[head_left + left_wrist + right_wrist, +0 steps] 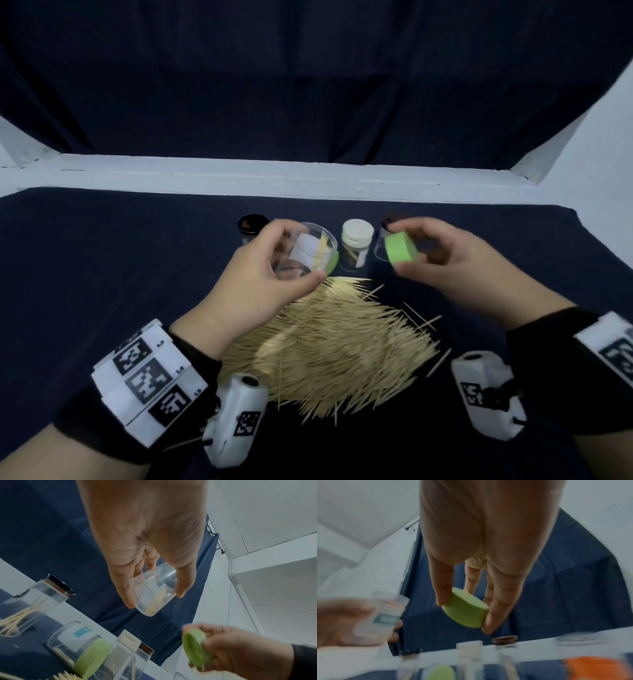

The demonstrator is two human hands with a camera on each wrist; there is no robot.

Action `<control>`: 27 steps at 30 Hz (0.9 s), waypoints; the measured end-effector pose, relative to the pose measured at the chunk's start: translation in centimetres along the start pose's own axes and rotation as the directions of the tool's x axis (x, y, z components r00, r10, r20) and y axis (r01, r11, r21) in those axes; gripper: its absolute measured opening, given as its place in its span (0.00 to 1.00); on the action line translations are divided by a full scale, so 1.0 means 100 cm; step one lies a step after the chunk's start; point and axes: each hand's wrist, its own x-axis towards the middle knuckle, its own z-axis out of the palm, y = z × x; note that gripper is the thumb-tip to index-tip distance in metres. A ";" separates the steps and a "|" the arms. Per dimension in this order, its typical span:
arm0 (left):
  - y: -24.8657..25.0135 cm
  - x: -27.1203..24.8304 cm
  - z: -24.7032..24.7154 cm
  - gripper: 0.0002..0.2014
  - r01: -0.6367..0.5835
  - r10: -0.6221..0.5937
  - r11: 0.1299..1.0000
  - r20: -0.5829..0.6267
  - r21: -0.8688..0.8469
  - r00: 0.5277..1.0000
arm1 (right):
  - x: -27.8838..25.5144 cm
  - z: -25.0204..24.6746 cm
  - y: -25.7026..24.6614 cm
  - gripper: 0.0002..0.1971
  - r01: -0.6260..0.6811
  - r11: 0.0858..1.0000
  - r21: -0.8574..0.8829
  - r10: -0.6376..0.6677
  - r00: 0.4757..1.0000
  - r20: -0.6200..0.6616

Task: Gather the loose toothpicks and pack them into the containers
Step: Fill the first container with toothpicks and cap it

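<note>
Toothpicks (329,346) lie heaped beneath your left hand (263,274), fingers curled round a clear jar (310,253), and right hand (455,263), pinching a green lid (400,251).

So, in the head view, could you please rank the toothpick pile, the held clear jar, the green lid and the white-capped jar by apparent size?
1. toothpick pile
2. clear jar
3. green lid and white-capped jar: look alike, unranked.

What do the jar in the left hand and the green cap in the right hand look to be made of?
The jar looks like clear, glossy plastic: fingers and a few toothpicks show through its wall. The green cap seems opaque matte plastic, evenly coloured with no shine, though blur leaves that open.
</note>
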 end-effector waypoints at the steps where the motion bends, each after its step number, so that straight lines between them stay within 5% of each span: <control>1: 0.001 0.001 0.002 0.21 -0.004 0.004 1.000 0.003 -0.001 1.000 | -0.004 -0.010 0.010 0.21 -0.042 0.991 -0.129 0.040 0.999 -0.017; 5: 0.002 0.003 0.011 0.21 -0.005 0.005 1.000 0.021 0.022 1.000 | -0.020 -0.037 0.052 0.29 -0.237 0.814 -0.531 0.269 0.963 -0.018; 9: 0.000 0.004 0.017 0.23 -0.005 0.004 0.998 0.026 0.065 1.000 | -0.029 -0.047 0.087 0.31 -0.329 0.614 -0.717 0.478 0.878 0.008; 17: -0.002 0.001 0.012 0.22 0.006 -0.005 0.992 -0.009 0.126 1.000 | -0.027 -0.045 0.098 0.37 -0.325 0.532 -0.782 0.551 0.834 0.028; 19: -0.004 -0.002 0.006 0.22 0.014 -0.011 0.991 -0.028 0.132 1.000 | -0.026 -0.042 0.085 0.39 -0.249 0.488 -0.836 0.453 0.892 -0.001; 22: -0.007 -0.008 -0.003 0.23 0.034 -0.027 0.990 -0.054 0.140 0.998 | -0.023 -0.022 0.050 0.39 -0.018 0.634 -0.773 0.167 0.979 0.114; 25: -0.009 -0.016 -0.012 0.22 0.056 -0.045 0.989 -0.083 0.134 0.996 | -0.022 0.016 0.019 0.44 0.207 0.731 -0.650 0.037 0.939 0.341; 27: -0.011 -0.021 -0.016 0.22 0.065 -0.053 0.988 -0.093 0.141 0.994 | -0.022 0.041 0.013 0.48 0.306 0.704 -0.641 0.018 0.895 0.446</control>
